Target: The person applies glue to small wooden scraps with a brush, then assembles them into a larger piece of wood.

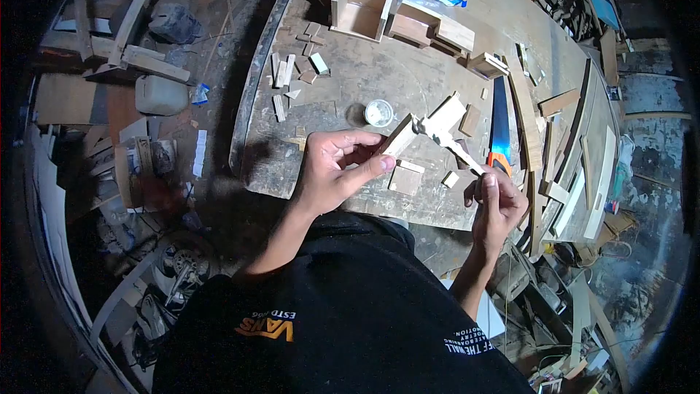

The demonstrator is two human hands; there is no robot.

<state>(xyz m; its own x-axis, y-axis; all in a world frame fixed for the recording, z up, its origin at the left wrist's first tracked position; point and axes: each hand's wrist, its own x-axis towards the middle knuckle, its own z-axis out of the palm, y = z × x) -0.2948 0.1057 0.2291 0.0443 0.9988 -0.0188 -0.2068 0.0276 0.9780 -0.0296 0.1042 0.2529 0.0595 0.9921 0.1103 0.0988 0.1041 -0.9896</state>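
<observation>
My left hand point(332, 171) grips a small pale wooden block point(398, 138) between thumb and fingers, above the near part of the workbench. In my right hand point(499, 203) a thin wooden stick point(462, 153) is pinched, its far end coated with a thick white paste point(434, 132). That coated end is at the block's upper end and seems to touch it. Just beyond the block stands a small round tub point(378, 112) with white material inside. Another pale wood piece point(446, 113) lies behind the stick's tip.
A handsaw point(500, 120) with an orange handle lies right of my hands. Open wooden boxes point(361, 7) stand at the bench's far side. Small offcuts point(282, 71) are scattered on the left, and long wood strips point(523, 113) lie along the right.
</observation>
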